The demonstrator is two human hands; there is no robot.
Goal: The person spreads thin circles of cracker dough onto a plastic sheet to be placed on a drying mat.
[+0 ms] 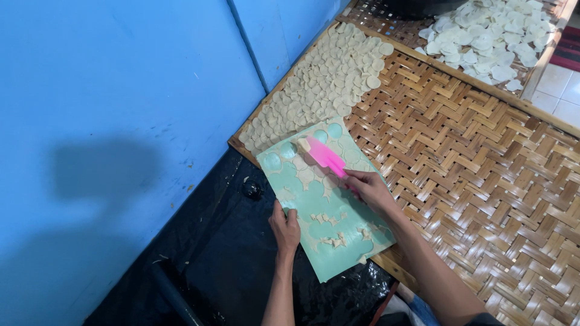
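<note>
Dough discs (289, 151) are lying on the green sheet's (338, 259) far end, just beyond the pink scraper (325, 156) the right hand (368, 188) is gripping; left hand (285, 226) is pinching the sheet's near-left edge.

Woven bamboo mat (483, 157) is seen rough & matt; green board (338, 253) smooth plastic; pink scraper (325, 156) glossy plastic; black sheet (229, 259) shiny plastic; dough discs (326, 78) matt, floury.
</note>
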